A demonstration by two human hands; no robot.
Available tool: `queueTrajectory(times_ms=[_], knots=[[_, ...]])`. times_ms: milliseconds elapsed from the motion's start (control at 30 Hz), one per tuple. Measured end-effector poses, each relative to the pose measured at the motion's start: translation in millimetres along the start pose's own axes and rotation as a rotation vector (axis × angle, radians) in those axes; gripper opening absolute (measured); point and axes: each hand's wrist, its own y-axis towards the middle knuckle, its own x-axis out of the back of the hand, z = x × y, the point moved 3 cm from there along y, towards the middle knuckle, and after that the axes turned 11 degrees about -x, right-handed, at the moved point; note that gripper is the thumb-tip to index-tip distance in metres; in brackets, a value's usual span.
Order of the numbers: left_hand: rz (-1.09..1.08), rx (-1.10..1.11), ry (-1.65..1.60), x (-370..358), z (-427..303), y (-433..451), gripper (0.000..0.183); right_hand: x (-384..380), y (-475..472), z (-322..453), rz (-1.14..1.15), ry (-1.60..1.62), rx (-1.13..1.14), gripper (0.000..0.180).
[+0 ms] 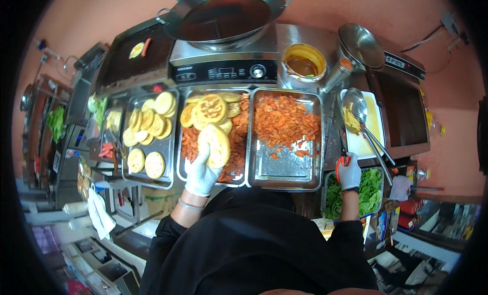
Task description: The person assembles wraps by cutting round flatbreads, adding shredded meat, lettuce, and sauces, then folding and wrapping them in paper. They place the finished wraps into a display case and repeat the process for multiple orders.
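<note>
My gloved left hand (201, 177) holds a round flatbread (214, 145) over the middle steel tray (180, 172). More flatbreads (211, 109) are piled at that tray's far side, on top of reddish chopped meat (233, 162). At the right, my gloved right hand (350, 173) grips red-handled scissors (342, 163), their dark blades pointing away from me. Below that hand is a tub of green lettuce (370, 188). A right-hand steel tray (283, 183) carries more chopped meat (285, 119), mostly in its far half.
A left tray (127, 178) holds several flatbreads. Behind stand a griddle (126, 62) with an egg and a sausage, a wide pan (225, 18) on a cooker, and a sauce pot (305, 62). A strainer ladle (354, 108) rests over a white tray (375, 133) at right.
</note>
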Motion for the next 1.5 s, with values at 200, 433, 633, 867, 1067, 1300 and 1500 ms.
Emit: queueTrajectory(times_ms=[200, 433, 633, 867, 1067, 1300, 1500], knots=[[0.069, 0.121, -0.245, 6.0, 4.2, -2.8, 0.041, 11.7, -128.0, 145.3, 1.431, 1.18, 0.221, 0.036], [0.165, 0.077, -0.213, 10.5, -12.2, -9.8, 0.053, 20.9, -198.4, 225.7, 1.635, 0.744, 0.617, 0.032], [0.305, -0.024, -0.014, 2.9, -31.4, -20.9, 0.059, 35.7, -213.6, 229.5, 1.635, 0.719, 0.628, 0.034], [0.378, -0.096, 0.171, -5.3, -54.9, -25.0, 0.064, 62.9, -215.8, 237.9, 1.664, 0.562, 0.577, 0.03], [0.445, -0.119, 0.507, -6.9, -82.4, -19.7, 0.056, 59.5, -201.5, 226.5, 1.739, 0.373, 0.512, 0.032], [0.392, -0.071, 0.534, -9.1, -69.4, -22.0, 0.057, 41.7, -207.8, 232.5, 1.695, 0.541, 0.6, 0.038], [0.42, -0.028, 0.494, -9.4, -50.7, -30.7, 0.059, 34.7, -212.9, 240.7, 1.676, 0.58, 0.428, 0.031]])
